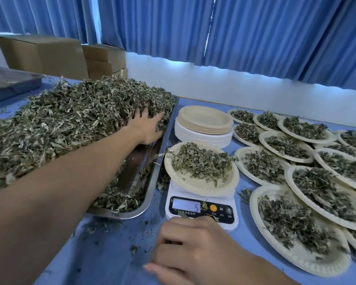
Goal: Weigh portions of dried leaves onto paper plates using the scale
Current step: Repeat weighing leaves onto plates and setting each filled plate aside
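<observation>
A big heap of dried leaves [70, 120] fills a metal tray [152, 190] on the left. My left hand [146, 126] reaches into the heap's right side, its fingers dug into the leaves. A white digital scale [201, 210] stands beside the tray and carries a paper plate [199, 187] with a portion of leaves [199, 161]. Its display shows a 5. My right hand [195, 249] rests on the blue table [111, 249] just in front of the scale, fingers loosely curled and holding nothing.
A stack of unused paper plates [203, 124] sits behind the scale. Several filled plates [296, 229] overlap across the right side of the table. Cardboard boxes [49, 54] stand at the back left under blue curtains [214, 27]. Leaf crumbs lie scattered on the table.
</observation>
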### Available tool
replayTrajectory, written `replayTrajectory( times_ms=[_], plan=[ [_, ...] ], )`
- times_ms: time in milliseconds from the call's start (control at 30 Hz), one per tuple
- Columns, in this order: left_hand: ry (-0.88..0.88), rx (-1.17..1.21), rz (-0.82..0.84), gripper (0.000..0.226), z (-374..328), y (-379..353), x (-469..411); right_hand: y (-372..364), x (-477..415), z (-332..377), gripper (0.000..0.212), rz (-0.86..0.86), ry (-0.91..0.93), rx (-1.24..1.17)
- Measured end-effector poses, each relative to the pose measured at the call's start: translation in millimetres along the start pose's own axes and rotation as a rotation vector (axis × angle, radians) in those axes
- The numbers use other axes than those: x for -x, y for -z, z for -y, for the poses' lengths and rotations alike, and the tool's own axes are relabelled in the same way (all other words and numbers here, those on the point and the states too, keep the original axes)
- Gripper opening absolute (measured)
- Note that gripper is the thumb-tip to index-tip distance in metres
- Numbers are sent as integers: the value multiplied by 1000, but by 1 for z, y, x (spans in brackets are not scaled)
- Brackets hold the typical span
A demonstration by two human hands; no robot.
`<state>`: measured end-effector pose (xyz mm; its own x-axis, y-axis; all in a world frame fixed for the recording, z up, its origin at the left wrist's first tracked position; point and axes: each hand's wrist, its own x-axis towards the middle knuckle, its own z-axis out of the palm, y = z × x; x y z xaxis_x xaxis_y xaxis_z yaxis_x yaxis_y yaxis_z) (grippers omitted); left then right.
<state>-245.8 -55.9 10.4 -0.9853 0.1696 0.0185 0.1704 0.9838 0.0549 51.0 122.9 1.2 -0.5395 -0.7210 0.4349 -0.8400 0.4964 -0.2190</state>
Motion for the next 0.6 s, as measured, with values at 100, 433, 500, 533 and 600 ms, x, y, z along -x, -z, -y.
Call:
replayTrajectory(
  times_ms=[100, 433, 500, 533, 600],
  plan=[
    [-3, -43, 16, 52, -6, -7, 7, -2, 1, 0, 34, 14, -2, -11],
    [-13, -229, -568, 29, -20, 29, 24, 1, 2, 1, 34, 55, -42, -46],
    [139, -233, -544, 37, -14, 30, 21, 2, 2, 2, 34, 55, -43, -33],
    [214, -203, -481, 44, -10, 28, 18, 3, 2, 2, 34, 55, -46, -23],
    [295, -135, -322, 60, 0, 21, 16, 3, 2, 3, 33, 47, -45, -7]
  ],
)
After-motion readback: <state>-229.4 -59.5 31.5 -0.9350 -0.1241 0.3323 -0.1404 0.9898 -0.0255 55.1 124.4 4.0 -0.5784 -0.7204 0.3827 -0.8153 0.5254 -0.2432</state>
